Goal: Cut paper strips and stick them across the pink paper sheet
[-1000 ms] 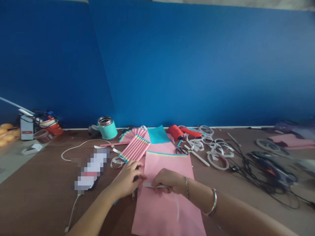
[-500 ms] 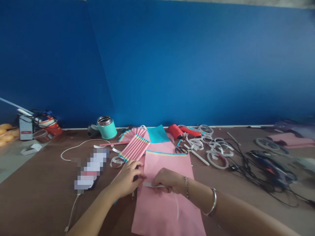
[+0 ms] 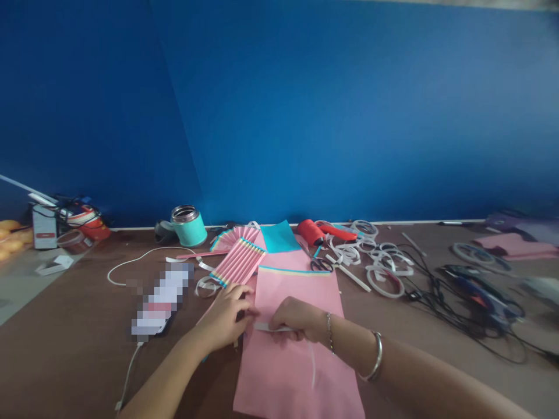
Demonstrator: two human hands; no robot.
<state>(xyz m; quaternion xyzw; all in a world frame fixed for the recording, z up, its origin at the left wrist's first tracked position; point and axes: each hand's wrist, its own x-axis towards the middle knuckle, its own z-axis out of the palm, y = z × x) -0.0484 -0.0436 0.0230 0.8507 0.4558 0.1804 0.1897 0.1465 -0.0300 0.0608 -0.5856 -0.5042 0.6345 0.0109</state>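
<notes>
A long pink sheet (image 3: 297,372) with a blue and cream top edge lies flat before me. My right hand (image 3: 297,320), fingers curled, holds a white strip (image 3: 263,327) across the sheet; a thin white tail of it curves down below the wrist. At the sheet's left edge my left hand (image 3: 231,314) rests with its fingers apart, the fingertips by the strip's left end. Just above that hand lies a pleated pink piece (image 3: 239,262), with a pleated fan (image 3: 231,238) behind it. Scissors (image 3: 321,265) sit at the sheet's top right corner.
A phone (image 3: 163,299) with a white cable lies left. Behind stand a teal flask (image 3: 188,226) and a red spool (image 3: 310,232). White strip coils (image 3: 385,280), black cables (image 3: 437,302) and a glue gun (image 3: 484,299) spread to the right, below the blue wall (image 3: 305,116).
</notes>
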